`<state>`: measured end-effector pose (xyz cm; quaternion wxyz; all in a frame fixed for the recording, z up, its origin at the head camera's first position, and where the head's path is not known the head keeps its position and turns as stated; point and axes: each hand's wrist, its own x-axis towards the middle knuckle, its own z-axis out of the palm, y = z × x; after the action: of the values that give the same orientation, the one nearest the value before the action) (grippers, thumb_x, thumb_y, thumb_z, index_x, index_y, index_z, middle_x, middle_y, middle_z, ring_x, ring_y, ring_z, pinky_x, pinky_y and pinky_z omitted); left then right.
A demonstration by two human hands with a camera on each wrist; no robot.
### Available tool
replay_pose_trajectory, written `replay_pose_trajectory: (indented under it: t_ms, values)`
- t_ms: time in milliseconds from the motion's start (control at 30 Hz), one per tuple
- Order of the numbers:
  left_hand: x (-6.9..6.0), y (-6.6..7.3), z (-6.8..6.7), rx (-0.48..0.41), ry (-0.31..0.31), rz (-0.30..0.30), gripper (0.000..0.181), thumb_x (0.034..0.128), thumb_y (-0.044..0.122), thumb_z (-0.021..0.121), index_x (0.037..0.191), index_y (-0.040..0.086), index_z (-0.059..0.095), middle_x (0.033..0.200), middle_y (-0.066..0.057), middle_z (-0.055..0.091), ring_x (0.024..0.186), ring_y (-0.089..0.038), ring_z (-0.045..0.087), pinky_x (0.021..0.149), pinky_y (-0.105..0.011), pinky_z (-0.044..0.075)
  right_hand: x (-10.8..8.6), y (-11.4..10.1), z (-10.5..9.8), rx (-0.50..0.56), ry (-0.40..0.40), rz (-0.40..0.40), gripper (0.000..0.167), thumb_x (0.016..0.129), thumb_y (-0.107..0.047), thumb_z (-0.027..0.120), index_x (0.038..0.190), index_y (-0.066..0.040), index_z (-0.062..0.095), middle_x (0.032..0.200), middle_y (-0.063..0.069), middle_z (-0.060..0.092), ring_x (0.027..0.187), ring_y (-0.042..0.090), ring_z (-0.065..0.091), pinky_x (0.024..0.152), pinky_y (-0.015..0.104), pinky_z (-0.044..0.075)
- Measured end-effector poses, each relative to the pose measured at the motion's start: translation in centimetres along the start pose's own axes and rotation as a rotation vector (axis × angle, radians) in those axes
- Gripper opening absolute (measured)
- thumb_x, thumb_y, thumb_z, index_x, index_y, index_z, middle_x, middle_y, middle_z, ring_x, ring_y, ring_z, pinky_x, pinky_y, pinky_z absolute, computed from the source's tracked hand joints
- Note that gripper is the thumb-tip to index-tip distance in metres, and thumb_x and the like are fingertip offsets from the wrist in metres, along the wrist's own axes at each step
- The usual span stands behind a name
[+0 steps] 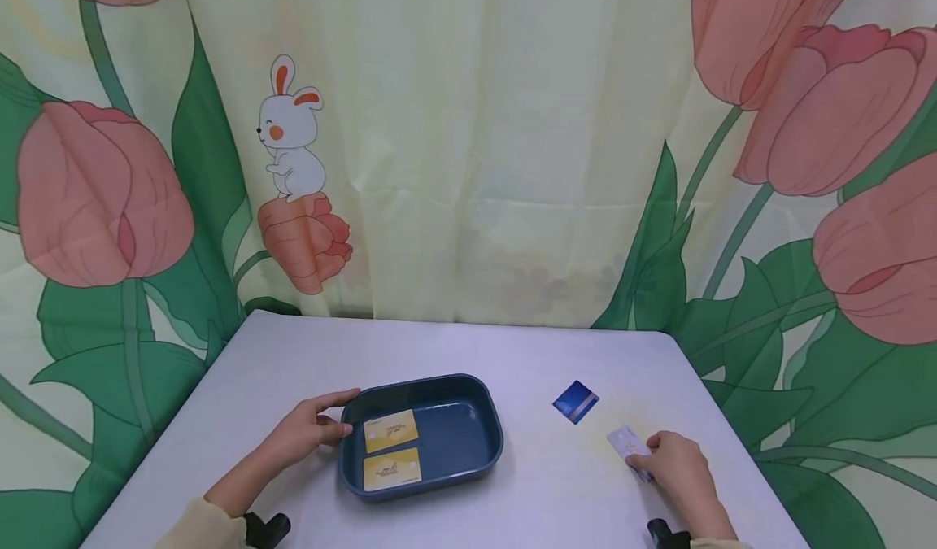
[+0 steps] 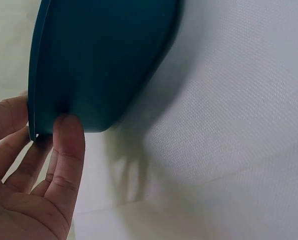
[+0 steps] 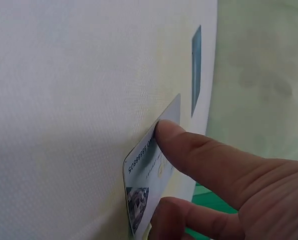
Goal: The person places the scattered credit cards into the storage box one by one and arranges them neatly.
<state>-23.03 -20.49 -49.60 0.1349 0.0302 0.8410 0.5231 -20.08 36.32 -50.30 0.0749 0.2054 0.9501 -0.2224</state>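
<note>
A dark blue rectangular tray [image 1: 463, 445] stands on the white table, with two yellow cards [image 1: 390, 429] lying one above the other in its left half. My left hand [image 1: 302, 433] holds the tray's left end, its thumb and fingers at the rim and outer wall [image 2: 99, 65]. Right of the tray, my right hand [image 1: 681, 469] pinches a pale silvery-lilac card [image 1: 625, 440]. In the right wrist view this card [image 3: 151, 165] stands tilted, thumb on its printed face. Farther back lies a blue card [image 1: 576, 403], apart from both hands.
White cloth covers the table [image 1: 538, 496], whose far edge meets a hanging curtain [image 1: 476, 167] printed with tulips and a rabbit. Black wrist cameras [image 1: 267, 530] sit on both wrists.
</note>
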Motion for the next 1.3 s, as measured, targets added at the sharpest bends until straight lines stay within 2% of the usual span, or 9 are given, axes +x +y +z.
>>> replay_pose_trajectory:
  t_ms: [333, 600, 800, 967, 1300]
  values:
    - [0.0, 0.0, -0.2, 0.000, -0.002, 0.003, 0.064, 0.0909, 0.008, 0.075, 0.151, 0.008, 0.053, 0.151, -0.024, 0.053, 0.084, -0.020, 0.065, 0.076, -0.039, 0.055, 0.1, 0.0, 0.5, 0.082, 0.027, 0.033, 0.051, 0.084, -0.025, 0.086, 0.112, 0.012, 0.063, 0.097, 0.023, 0.066, 0.081, 0.029, 0.056, 0.063, 0.033, 0.048]
    - [-0.1, 0.0, -0.2, 0.002, -0.002, 0.020, 0.064, 0.0908, 0.008, 0.076, 0.151, 0.007, 0.053, 0.153, -0.025, 0.051, 0.084, -0.021, 0.064, 0.074, -0.038, 0.055, 0.2, 0.7, 1.1, 0.171, 0.138, 0.003, 0.028, 0.090, -0.017, 0.080, 0.099, 0.007, 0.069, 0.086, 0.017, 0.067, 0.077, 0.026, 0.056, 0.061, 0.031, 0.045]
    - [0.0, -0.1, -0.1, 0.007, 0.006, 0.015, 0.064, 0.0905, 0.009, 0.076, 0.150, 0.009, 0.054, 0.152, -0.024, 0.052, 0.084, -0.021, 0.064, 0.074, -0.039, 0.054, 0.3, 0.8, 0.8, 0.220, 0.173, -0.011, 0.027, 0.089, -0.018, 0.082, 0.097, 0.006, 0.072, 0.089, 0.018, 0.070, 0.080, 0.028, 0.057, 0.063, 0.032, 0.046]
    - [0.0, -0.4, -0.1, 0.005, 0.008, 0.005, 0.064, 0.0915, 0.009, 0.076, 0.151, 0.010, 0.053, 0.152, -0.023, 0.052, 0.084, -0.021, 0.063, 0.074, -0.038, 0.054, 0.4, 0.7, 0.7, 0.252, 0.174, -0.042, 0.026, 0.095, -0.018, 0.074, 0.101, 0.007, 0.072, 0.089, 0.016, 0.070, 0.080, 0.025, 0.058, 0.062, 0.030, 0.045]
    - [0.0, -0.1, 0.1, 0.006, 0.011, 0.014, 0.063, 0.0932, 0.010, 0.074, 0.152, 0.010, 0.052, 0.156, -0.024, 0.047, 0.085, -0.020, 0.063, 0.076, -0.036, 0.055, 0.5, -1.7, 0.0, 0.299, 0.160, -0.098, 0.031, 0.103, -0.019, 0.061, 0.112, 0.010, 0.068, 0.091, 0.015, 0.066, 0.082, 0.024, 0.057, 0.063, 0.029, 0.046]
